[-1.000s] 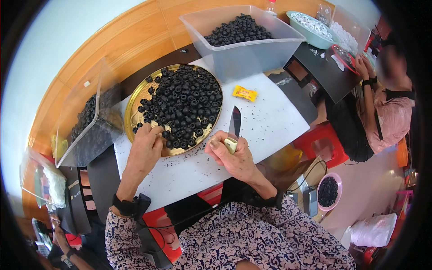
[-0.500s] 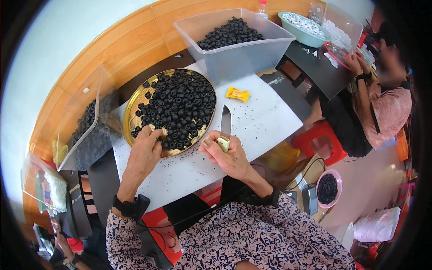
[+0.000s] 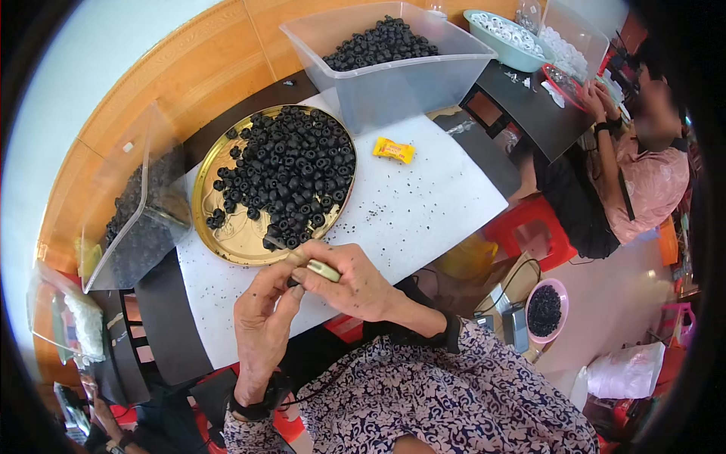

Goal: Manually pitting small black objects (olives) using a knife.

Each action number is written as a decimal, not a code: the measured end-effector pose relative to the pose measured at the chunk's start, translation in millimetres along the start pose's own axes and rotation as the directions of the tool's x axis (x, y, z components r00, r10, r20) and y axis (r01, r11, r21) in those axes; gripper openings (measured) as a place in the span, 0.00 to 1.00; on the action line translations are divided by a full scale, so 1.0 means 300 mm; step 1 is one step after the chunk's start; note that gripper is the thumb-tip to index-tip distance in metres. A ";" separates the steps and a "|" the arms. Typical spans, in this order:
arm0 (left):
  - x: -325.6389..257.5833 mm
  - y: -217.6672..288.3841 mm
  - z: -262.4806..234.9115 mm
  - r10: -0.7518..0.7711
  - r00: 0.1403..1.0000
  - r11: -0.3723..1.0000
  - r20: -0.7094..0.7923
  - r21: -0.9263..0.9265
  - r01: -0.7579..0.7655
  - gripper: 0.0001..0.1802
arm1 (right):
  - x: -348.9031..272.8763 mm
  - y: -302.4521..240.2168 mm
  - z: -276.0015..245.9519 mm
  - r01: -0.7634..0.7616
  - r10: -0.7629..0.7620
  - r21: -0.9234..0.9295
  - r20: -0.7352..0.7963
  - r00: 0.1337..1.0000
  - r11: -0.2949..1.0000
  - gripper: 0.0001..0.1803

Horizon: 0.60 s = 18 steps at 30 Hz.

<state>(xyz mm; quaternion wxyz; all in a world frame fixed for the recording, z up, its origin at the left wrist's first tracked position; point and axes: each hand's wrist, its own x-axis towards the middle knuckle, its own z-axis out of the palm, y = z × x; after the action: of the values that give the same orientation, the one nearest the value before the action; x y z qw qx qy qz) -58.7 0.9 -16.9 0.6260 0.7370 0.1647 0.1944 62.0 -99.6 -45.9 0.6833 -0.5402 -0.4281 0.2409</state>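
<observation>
My two hands meet over the near edge of the white board, just below a round gold tray [image 3: 227,240]. Many small black ring-shaped parts [image 3: 291,166] are heaped on the tray. Between its fingertips my left hand [image 3: 265,318] pinches one black ring-shaped part [image 3: 293,281], mostly covered by fingers. My right hand [image 3: 352,284] is wrapped round the pale green handle of a knife [image 3: 324,270]. The knife's blade points left toward the tray's lower edge, partly hidden by my fingers, close to the held part.
A yellow wrapped packet [image 3: 393,150] lies on the white board [image 3: 431,204], among black crumbs. Behind stands a clear bin [image 3: 408,94] of black parts; another clear bin [image 3: 144,219] tilts at left. A person [image 3: 643,166] works at the right, by a red stool [image 3: 533,234].
My left hand has left the tray with a black ring-shaped part and come nearer me. My right hand has moved left, turning the knife from upright to pointing left, and the hands now meet.
</observation>
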 end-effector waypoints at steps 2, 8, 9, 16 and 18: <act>0.001 0.000 0.015 -0.003 1.000 0.999 -0.006 -0.048 0.003 0.16 | -0.003 -0.012 -0.019 -0.114 0.113 0.036 0.037 0.993 0.993 0.09; 0.012 -0.024 0.033 0.025 1.000 0.985 -0.014 -0.168 -0.027 0.16 | -0.006 0.007 -0.021 -0.193 0.195 0.197 0.007 0.981 0.961 0.12; 0.014 -0.028 0.034 0.004 1.000 0.974 -0.029 -0.227 -0.011 0.15 | -0.004 0.001 -0.024 -0.202 0.203 0.193 0.013 0.979 0.960 0.12; 0.038 -0.070 0.028 0.104 0.988 0.987 -0.118 -0.107 -0.117 0.15 | 0.001 0.029 -0.017 -0.266 0.285 0.252 -0.039 0.958 0.930 0.09; 0.050 -0.073 0.032 0.271 0.954 0.956 -0.130 0.151 -0.251 0.16 | 0.003 0.027 -0.017 -0.308 0.333 0.279 -0.046 0.942 0.910 0.08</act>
<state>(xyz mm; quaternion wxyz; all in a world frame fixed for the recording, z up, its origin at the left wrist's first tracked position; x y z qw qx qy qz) -40.9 3.6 -38.6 0.5303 0.7757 0.1249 0.3187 67.9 -99.3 -53.6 0.7201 -0.5165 -0.2650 0.3800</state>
